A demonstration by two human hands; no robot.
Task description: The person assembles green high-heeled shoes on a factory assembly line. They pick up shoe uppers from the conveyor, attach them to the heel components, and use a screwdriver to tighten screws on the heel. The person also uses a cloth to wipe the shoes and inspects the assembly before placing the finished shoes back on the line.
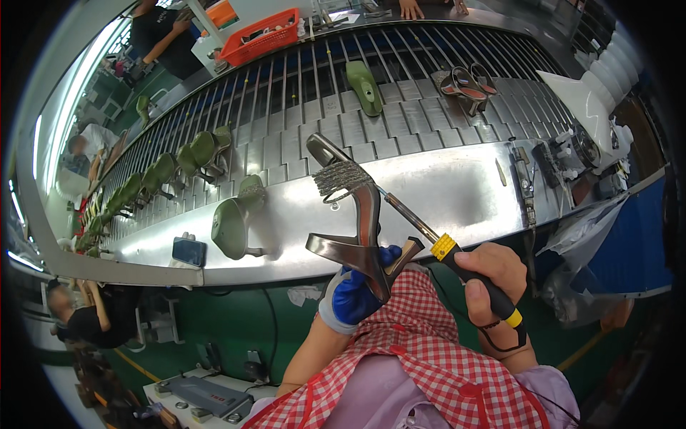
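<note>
My left hand (354, 294), in a blue and grey glove, grips a dark high-heeled sandal (369, 214) by its heel end. The sandal is tilted, toe pointing away, with a braided metallic strap across the front and a brown insole showing. My bare right hand (494, 280) is wrapped round the black and yellow handle of a soldering iron (411, 214). The thin tip reaches the sandal's edge close to the braided strap; whether it touches cannot be made out. A green shoe last with a sandal on it (232, 225) stands on the metal ledge left of my left hand.
Beyond the ledge (443, 193) runs a slatted metal conveyor (286, 146) carrying green lasts (187, 157), a single last (363, 87) and sandals (468, 87). A phone (189, 250) lies left. A red basket (261, 37) stands behind; a white duct hood (582, 107) is right. Other people work nearby.
</note>
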